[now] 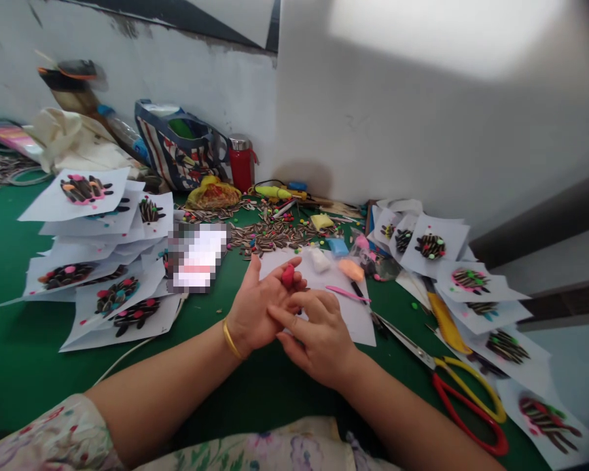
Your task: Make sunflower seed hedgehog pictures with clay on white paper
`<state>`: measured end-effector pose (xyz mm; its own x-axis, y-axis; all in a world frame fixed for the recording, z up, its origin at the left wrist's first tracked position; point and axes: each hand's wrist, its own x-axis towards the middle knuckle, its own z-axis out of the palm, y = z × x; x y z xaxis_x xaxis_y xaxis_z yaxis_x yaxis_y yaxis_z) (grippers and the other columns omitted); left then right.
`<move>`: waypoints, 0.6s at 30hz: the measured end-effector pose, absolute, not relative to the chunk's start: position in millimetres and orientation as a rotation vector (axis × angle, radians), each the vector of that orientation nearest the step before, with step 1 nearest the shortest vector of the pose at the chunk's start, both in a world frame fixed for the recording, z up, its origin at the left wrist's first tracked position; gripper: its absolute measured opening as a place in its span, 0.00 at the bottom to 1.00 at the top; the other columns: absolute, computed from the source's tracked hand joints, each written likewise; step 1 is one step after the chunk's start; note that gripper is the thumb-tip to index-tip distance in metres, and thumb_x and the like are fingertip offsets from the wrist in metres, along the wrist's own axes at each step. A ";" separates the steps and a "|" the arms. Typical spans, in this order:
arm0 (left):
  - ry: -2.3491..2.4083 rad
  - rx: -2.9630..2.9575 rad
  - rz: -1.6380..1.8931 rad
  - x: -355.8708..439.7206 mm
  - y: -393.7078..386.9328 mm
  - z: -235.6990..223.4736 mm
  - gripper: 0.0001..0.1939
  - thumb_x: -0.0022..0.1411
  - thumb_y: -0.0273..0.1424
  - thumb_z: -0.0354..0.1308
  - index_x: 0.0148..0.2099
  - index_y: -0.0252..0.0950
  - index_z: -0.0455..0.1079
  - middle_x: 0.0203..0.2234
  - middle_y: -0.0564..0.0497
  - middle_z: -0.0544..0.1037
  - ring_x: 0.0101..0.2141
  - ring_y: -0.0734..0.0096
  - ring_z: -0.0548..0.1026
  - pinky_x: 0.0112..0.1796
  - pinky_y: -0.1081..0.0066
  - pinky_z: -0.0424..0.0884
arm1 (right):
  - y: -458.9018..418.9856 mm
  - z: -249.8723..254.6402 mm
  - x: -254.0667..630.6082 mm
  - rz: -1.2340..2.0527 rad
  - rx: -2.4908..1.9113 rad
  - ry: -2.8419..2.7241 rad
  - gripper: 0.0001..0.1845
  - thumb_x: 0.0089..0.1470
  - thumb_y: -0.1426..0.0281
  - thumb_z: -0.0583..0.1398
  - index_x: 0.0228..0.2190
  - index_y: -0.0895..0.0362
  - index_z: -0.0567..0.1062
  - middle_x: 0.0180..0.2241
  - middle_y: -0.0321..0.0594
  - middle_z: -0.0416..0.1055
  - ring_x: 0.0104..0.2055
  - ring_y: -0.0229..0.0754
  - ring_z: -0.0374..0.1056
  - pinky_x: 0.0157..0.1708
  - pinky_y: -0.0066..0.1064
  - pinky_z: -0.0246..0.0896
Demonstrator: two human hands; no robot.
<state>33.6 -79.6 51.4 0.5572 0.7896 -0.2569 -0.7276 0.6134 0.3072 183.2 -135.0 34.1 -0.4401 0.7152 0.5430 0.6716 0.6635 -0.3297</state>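
Green table (255, 405), your hands toward its near edge.
Your open left hand (258, 311) carries red lump (288, 275); right hand (321, 333), fingers bent, slightly apart, touches it at palm.

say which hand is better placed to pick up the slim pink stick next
Probably the right hand: it is nearer the slim pink stick on the white paper, while the left hand, palm up, has a small rounded red lump on it.

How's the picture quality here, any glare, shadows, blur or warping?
Head view: washed-out glare high on the wall, soft shadow below it; dark upper-right corner; apparent wide-lens stretching towards the edges; a bright rectangle blocked out by pixelation; slight softness overall, though the left hand and right hand read clearly.
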 end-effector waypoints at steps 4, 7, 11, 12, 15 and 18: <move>0.362 0.168 0.928 31.8 -77.5 51.3 0.35 0.65 0.57 0.38 0.51 0.33 0.70 0.31 0.47 0.73 0.38 0.66 0.72 0.43 0.66 0.71 | -133.5 34.4 187.8 0.124 -1.091 -2.143 0.18 0.56 0.70 0.59 0.48 0.49 0.77 0.42 0.42 0.70 0.46 0.48 0.64 0.48 0.46 0.58; 0.343 0.157 0.936 30.8 -76.1 50.6 0.36 0.65 0.57 0.38 0.52 0.32 0.70 0.31 0.46 0.73 0.38 0.65 0.72 0.44 0.65 0.71 | -133.8 33.7 188.1 0.154 -1.078 -2.113 0.19 0.55 0.73 0.59 0.48 0.49 0.77 0.41 0.42 0.70 0.46 0.47 0.64 0.48 0.45 0.59; 0.355 0.147 0.918 31.6 -77.3 48.9 0.35 0.65 0.57 0.39 0.52 0.33 0.69 0.30 0.47 0.73 0.37 0.66 0.72 0.45 0.65 0.71 | -134.6 31.4 183.9 0.146 -1.037 -2.172 0.19 0.54 0.70 0.60 0.48 0.49 0.77 0.43 0.42 0.70 0.46 0.48 0.64 0.48 0.45 0.59; 0.364 0.147 0.906 31.9 -77.8 48.7 0.35 0.64 0.57 0.39 0.52 0.33 0.69 0.31 0.47 0.73 0.38 0.66 0.72 0.44 0.66 0.71 | -134.5 31.0 183.3 0.132 -1.045 -2.182 0.19 0.54 0.69 0.60 0.49 0.49 0.76 0.43 0.42 0.70 0.46 0.48 0.64 0.48 0.45 0.59; 0.362 0.150 0.894 32.4 -78.5 49.2 0.35 0.64 0.57 0.40 0.52 0.33 0.69 0.31 0.46 0.73 0.38 0.66 0.72 0.43 0.67 0.71 | -133.9 30.6 183.3 0.097 -1.096 -2.173 0.18 0.55 0.68 0.61 0.48 0.50 0.76 0.42 0.42 0.71 0.45 0.48 0.64 0.48 0.46 0.58; 0.343 0.142 0.923 32.9 -78.5 50.8 0.36 0.64 0.57 0.39 0.52 0.32 0.69 0.31 0.47 0.72 0.37 0.66 0.72 0.44 0.65 0.71 | -133.3 30.4 183.6 0.101 -1.058 -2.159 0.15 0.55 0.69 0.61 0.45 0.50 0.78 0.41 0.42 0.72 0.44 0.47 0.64 0.47 0.44 0.58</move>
